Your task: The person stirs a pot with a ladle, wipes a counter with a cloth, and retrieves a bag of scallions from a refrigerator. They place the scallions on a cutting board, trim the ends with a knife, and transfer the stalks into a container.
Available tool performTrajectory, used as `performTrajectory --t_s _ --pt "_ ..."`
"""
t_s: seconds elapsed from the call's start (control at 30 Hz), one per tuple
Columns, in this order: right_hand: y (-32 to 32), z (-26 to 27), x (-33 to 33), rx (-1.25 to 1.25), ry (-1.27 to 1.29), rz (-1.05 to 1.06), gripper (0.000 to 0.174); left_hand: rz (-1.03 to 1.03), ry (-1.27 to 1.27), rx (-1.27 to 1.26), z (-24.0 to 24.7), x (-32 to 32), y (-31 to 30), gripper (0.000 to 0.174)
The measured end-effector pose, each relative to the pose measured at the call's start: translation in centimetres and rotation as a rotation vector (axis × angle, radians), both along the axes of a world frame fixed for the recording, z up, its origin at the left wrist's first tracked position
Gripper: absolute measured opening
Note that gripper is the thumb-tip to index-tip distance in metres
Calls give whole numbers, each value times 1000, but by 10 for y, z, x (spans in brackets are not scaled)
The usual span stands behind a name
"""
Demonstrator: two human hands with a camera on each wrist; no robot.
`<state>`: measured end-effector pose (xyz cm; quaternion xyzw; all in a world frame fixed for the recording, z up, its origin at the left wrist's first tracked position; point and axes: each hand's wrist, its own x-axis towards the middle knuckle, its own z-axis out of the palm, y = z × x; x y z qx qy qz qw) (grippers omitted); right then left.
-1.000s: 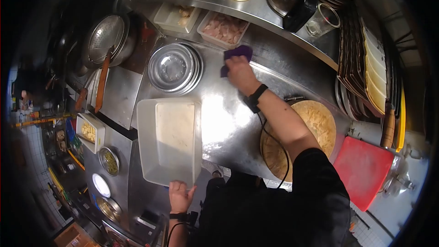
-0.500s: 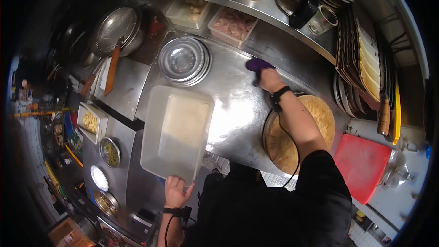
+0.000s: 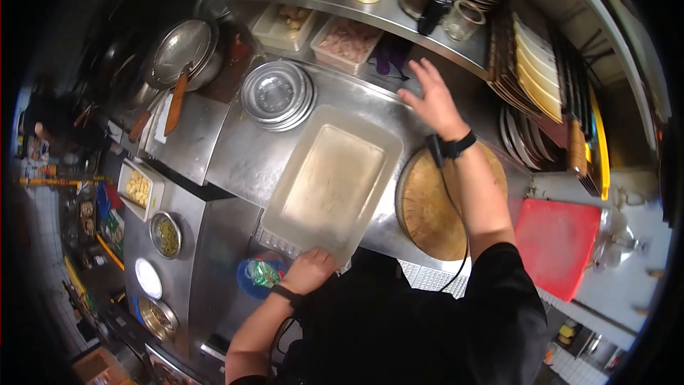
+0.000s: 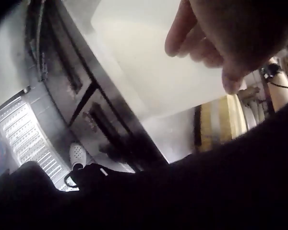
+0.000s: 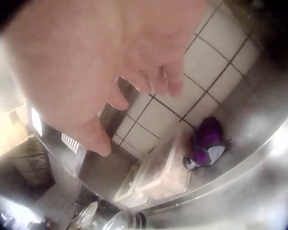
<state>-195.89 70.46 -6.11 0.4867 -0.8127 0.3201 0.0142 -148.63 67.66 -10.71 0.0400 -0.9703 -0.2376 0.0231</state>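
A large pale plastic tub (image 3: 331, 178) lies over the steel counter, tilted towards the round wooden block. The left hand (image 3: 312, 271) grips its near rim; in the left wrist view the fingers of that hand (image 4: 206, 43) curl over the tub's edge (image 4: 153, 72). Above the counter's back part the right hand (image 3: 436, 103) is spread and holds nothing. A purple cloth (image 3: 390, 53) lies under the shelf beside the box of pink meat (image 3: 347, 41); in the right wrist view the cloth (image 5: 209, 141) sits below the spread right hand (image 5: 115, 72).
Stacked metal plates (image 3: 274, 93) stand left of the tub. The round wooden block (image 3: 434, 207) and a red board (image 3: 559, 246) are to the right. A shelf (image 3: 399, 18) with plates and glasses crosses the back. Strainers (image 3: 184, 50) rest at the back left.
The right hand has let go of the purple cloth, which now lies under the shelf. The left hand has moved right with the tub, which has turned and come nearer the wooden block.
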Motion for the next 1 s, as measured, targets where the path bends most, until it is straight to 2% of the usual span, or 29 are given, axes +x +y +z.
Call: performTrajectory --t_s 0.07,0.27,0.33,0.43,0.53,0.6,0.63,0.67,0.7,0.73,0.8,0.87,0.93,0.97,1.0 --pt "36 12 38 -3 -7 -8 70 -82 31 55 -10 -25 4 8" --pt "206 18 176 7 -70 -131 54 -296 -57 63 -21 -61 13 18" --pt "271 -1 238 54 -133 -159 44 -258 -25 135 -15 -62 12 19" --pt "364 -43 346 259 -281 -199 41 -254 76 146 -23 -57 10 17" --pt "451 -123 476 677 -436 -262 38 -255 97 127 -33 -54 4 16" --pt "470 -125 543 944 -686 -213 37 -236 6 31 -29 -54 6 17" --pt "477 -132 575 908 -775 -269 34 -214 -17 13 -18 -53 10 24" --pt "488 -146 607 865 -863 -327 32 -236 -19 1 -10 -50 14 24" --pt "509 -189 644 762 -834 -331 29 -193 19 -11 -3 -48 19 31" --pt "502 -181 659 730 -855 -361 29 -163 58 -21 3 -48 25 38" --pt "492 -149 680 541 -684 -629 27 -223 116 -52 11 -46 34 42" --pt "491 -127 681 410 -626 -659 27 -256 204 -52 15 -44 44 45" --pt "484 -106 678 146 -650 -820 27 -278 195 -37 15 -43 57 44" --pt "489 -107 680 119 -657 -886 27 -349 198 -35 11 -43 66 44" --pt "497 -116 682 126 -677 -845 29 -348 196 -42 6 -42 75 42"
